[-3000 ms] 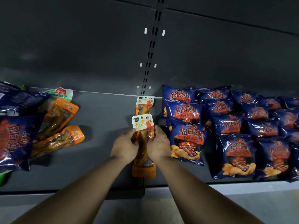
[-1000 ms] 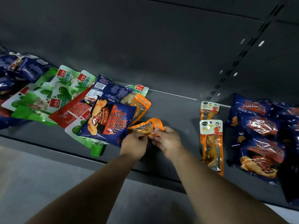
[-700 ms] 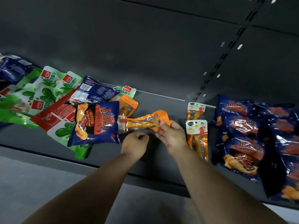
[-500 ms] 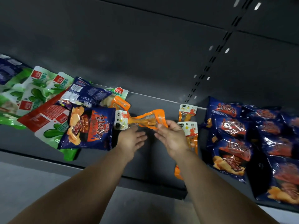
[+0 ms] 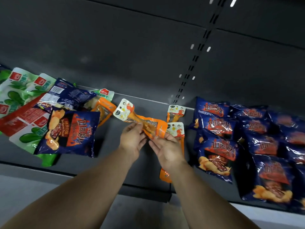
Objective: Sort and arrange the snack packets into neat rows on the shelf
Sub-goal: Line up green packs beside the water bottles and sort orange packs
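Head view: dark grey shelf, slotted back panel; both hands' fingers pinch orange packet.

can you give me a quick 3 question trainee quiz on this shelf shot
1. True or false: both hands hold one orange packet.
2. Which side of the shelf has the blue chip bags set in neat rows? A) left B) right C) neither
3. Fill in: two orange packets already lie in a line, just ____ of the blue rows.

Key
1. True: the left hand and right hand both grip it, white header tilted up to the left.
2. B: the left pile is a mixed heap of green, red, blue and orange packets.
3. left
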`<move>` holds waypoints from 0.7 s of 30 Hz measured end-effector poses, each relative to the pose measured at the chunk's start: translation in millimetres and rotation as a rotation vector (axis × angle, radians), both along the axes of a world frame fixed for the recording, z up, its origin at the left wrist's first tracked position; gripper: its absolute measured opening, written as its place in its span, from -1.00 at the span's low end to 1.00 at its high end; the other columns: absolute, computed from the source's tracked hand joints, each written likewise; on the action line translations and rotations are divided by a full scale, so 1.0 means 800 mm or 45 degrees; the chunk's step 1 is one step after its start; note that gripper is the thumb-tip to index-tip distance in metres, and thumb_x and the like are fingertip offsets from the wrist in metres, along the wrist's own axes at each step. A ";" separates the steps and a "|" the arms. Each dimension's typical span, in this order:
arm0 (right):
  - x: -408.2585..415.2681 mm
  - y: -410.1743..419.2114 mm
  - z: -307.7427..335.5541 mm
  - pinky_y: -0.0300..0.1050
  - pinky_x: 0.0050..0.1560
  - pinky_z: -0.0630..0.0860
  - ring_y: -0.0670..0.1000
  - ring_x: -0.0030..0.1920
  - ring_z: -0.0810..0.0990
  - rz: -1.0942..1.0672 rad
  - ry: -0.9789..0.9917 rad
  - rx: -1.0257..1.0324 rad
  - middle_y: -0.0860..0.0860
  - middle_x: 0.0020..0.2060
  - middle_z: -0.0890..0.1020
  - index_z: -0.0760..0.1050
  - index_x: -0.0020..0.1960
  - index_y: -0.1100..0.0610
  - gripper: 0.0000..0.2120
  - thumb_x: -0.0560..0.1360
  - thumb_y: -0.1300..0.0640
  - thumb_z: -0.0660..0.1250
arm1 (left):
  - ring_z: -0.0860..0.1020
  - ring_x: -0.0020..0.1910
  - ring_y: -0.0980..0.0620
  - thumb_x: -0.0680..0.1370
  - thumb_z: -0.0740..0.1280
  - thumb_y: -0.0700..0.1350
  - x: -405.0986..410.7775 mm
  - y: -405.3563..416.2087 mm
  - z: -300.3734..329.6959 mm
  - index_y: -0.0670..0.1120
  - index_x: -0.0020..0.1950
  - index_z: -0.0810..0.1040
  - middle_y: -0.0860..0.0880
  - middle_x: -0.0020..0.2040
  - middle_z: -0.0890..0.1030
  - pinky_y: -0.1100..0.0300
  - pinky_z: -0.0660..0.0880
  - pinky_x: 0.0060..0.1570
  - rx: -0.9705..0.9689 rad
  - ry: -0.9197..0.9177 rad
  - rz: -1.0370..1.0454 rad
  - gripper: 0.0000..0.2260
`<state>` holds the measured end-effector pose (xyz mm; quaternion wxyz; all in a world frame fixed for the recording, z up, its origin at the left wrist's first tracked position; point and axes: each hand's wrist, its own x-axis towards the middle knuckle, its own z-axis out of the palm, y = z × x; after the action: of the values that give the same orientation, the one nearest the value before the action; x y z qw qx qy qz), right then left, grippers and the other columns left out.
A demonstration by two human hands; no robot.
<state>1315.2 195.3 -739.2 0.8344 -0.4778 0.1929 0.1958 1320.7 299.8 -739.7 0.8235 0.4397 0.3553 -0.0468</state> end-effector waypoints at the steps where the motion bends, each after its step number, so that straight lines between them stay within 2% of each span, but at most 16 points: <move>1: 0.000 0.001 0.000 -0.16 -0.07 0.58 0.00 -0.13 0.67 -0.024 0.026 0.067 0.04 -0.25 0.70 0.55 -0.09 0.19 -0.77 0.54 0.44 0.20 | 0.61 -0.16 0.06 0.61 0.24 -0.13 0.002 -0.004 0.001 -0.04 -0.07 0.53 -0.04 -0.09 0.64 0.19 0.55 -0.11 -0.006 -0.023 0.004 -0.90; 3: -0.002 0.004 0.001 -0.15 -0.06 0.58 0.00 -0.16 0.68 -0.047 0.071 0.152 0.05 -0.23 0.71 0.56 -0.07 0.18 -0.75 0.54 0.44 0.18 | 0.63 -0.18 0.00 0.58 0.30 -0.14 0.006 -0.009 0.003 -0.12 0.01 0.56 -0.11 -0.05 0.66 0.17 0.57 -0.16 0.033 -0.048 0.028 -0.91; 5: -0.003 0.006 0.003 -0.13 -0.06 0.58 0.00 -0.14 0.68 -0.006 0.086 0.127 0.04 -0.20 0.71 0.56 -0.06 0.15 -0.75 0.55 0.42 0.19 | 0.63 -0.10 -0.08 0.54 0.35 -0.16 0.010 -0.009 0.005 -0.20 0.16 0.55 -0.18 0.05 0.65 0.10 0.57 -0.10 0.105 -0.052 0.075 -0.78; 9: 0.005 0.001 0.008 -0.07 0.02 0.54 0.09 0.08 0.62 0.070 0.046 -0.160 0.09 -0.03 0.67 0.53 -0.03 0.11 -0.90 0.52 0.28 0.33 | 0.60 -0.04 -0.11 0.53 0.36 -0.25 0.018 0.003 0.016 -0.23 0.25 0.49 -0.22 0.13 0.61 0.00 0.55 0.02 0.206 -0.127 0.110 -0.71; 11: 0.013 -0.005 0.010 -0.05 0.10 0.52 0.08 0.12 0.59 0.048 0.022 -0.358 0.10 0.08 0.62 0.48 0.09 0.11 -0.79 0.49 0.18 0.40 | 0.59 -0.01 -0.11 0.53 0.35 -0.27 0.020 0.016 0.017 -0.19 0.18 0.53 -0.20 0.12 0.61 -0.03 0.53 0.11 0.322 -0.138 0.056 -0.78; 13: 0.020 -0.012 0.012 -0.01 0.19 0.50 0.04 0.13 0.57 0.017 -0.024 -0.543 0.02 0.06 0.59 0.44 0.23 0.14 -0.63 0.47 0.09 0.42 | 0.60 0.03 -0.10 0.53 0.35 -0.27 0.019 0.026 0.015 -0.11 0.09 0.56 -0.15 0.09 0.62 -0.02 0.52 0.16 0.455 -0.132 -0.066 -0.84; 16: 0.029 -0.017 0.014 0.00 0.26 0.48 -0.04 0.08 0.55 -0.004 -0.135 -0.674 -0.11 -0.09 0.56 0.47 0.23 0.17 -0.64 0.47 0.08 0.42 | 0.61 0.07 -0.11 0.53 0.35 -0.25 0.014 0.030 0.011 -0.14 0.17 0.57 -0.14 0.09 0.64 -0.02 0.52 0.17 0.485 -0.120 -0.241 -0.78; 18: 0.032 -0.016 0.014 -0.09 0.19 0.51 -0.10 -0.02 0.55 -0.018 -0.178 -0.696 -0.14 -0.14 0.55 0.52 0.18 0.17 -0.69 0.48 0.11 0.42 | 0.62 0.04 -0.09 0.54 0.33 -0.25 0.011 0.026 0.006 -0.16 0.20 0.57 -0.14 0.07 0.65 0.01 0.53 0.13 0.450 -0.134 -0.308 -0.77; 21: 0.030 -0.008 0.009 -0.34 -0.11 0.53 -0.14 -0.15 0.58 0.041 -0.249 -0.749 -0.13 -0.20 0.60 0.58 0.02 0.13 -0.88 0.49 0.15 0.40 | 0.63 -0.04 -0.06 0.55 0.31 -0.27 0.006 0.019 0.001 -0.16 0.14 0.59 -0.13 0.01 0.66 0.02 0.54 0.10 0.412 -0.169 -0.365 -0.81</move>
<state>1339.5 188.7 -732.1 0.6717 -0.7183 0.1525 0.0980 1325.5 315.2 -738.7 0.7487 0.6143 0.2370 -0.0766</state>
